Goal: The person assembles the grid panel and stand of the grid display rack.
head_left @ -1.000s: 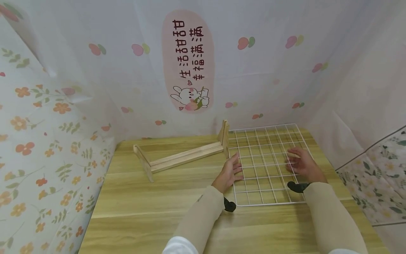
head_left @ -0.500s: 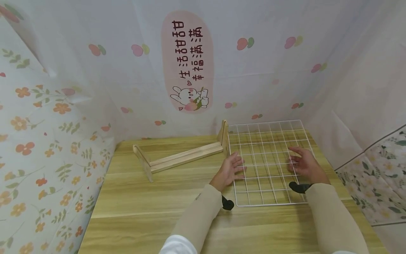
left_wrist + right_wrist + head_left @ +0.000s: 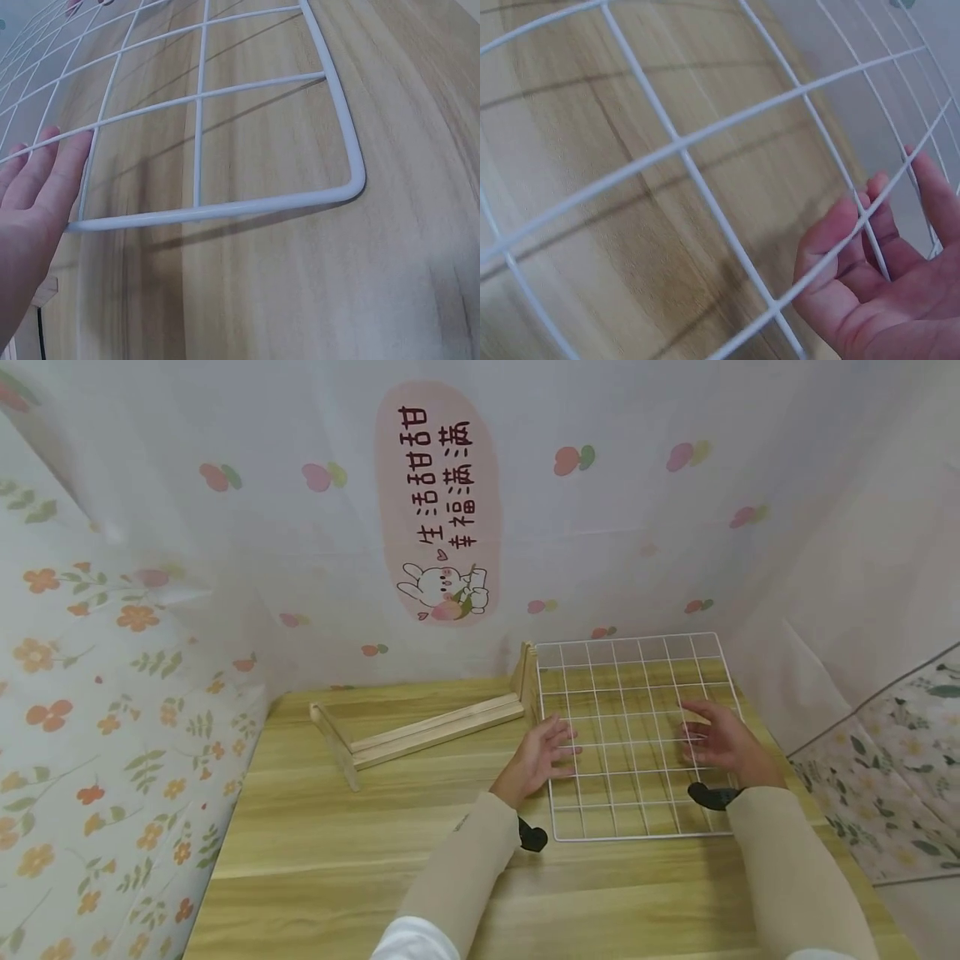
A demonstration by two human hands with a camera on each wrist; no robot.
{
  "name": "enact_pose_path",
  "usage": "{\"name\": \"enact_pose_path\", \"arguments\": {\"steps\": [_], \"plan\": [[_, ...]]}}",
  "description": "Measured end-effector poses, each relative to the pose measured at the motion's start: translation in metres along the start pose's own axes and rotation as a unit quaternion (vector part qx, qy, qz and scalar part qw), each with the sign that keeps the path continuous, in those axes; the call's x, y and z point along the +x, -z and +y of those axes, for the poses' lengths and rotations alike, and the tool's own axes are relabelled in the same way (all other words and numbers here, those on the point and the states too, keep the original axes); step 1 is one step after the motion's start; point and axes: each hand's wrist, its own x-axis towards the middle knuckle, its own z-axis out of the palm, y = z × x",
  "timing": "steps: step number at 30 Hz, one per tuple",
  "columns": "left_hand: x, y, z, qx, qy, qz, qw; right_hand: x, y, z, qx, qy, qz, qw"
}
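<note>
A white wire grid panel (image 3: 633,739) is tilted above the table, its far edge raised and its near edge low. My left hand (image 3: 534,756) holds the left edge, fingers reaching under the wires; in the left wrist view those fingers (image 3: 64,169) look nearly straight and the thumb is out of sight. At the right edge my right hand (image 3: 723,745) grips the panel, several fingers (image 3: 832,232) bent behind the wires. Left of the panel a wooden stand (image 3: 438,731), a bar between two end pieces, sits on the table close to the panel's far left corner.
The wood-grain table (image 3: 360,877) meets a white printed curtain (image 3: 600,543) behind the panel. Flowered cloth (image 3: 112,735) hangs along the left side, and more cloth (image 3: 885,760) hangs on the right. A dark band end shows at each wrist.
The panel's far edge has risen, so the panel tilts more steeply. The right hand has shifted slightly to the right. The wooden stand has stayed in place, while the head view has shifted slightly.
</note>
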Motion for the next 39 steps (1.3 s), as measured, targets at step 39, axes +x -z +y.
{"name": "enact_pose_path", "arguments": {"steps": [39], "plan": [[-0.006, -0.006, 0.024, 0.045, -0.073, -0.007, 0.9963, -0.005, 0.01, -0.01, 0.033, 0.081, -0.156, 0.984]]}}
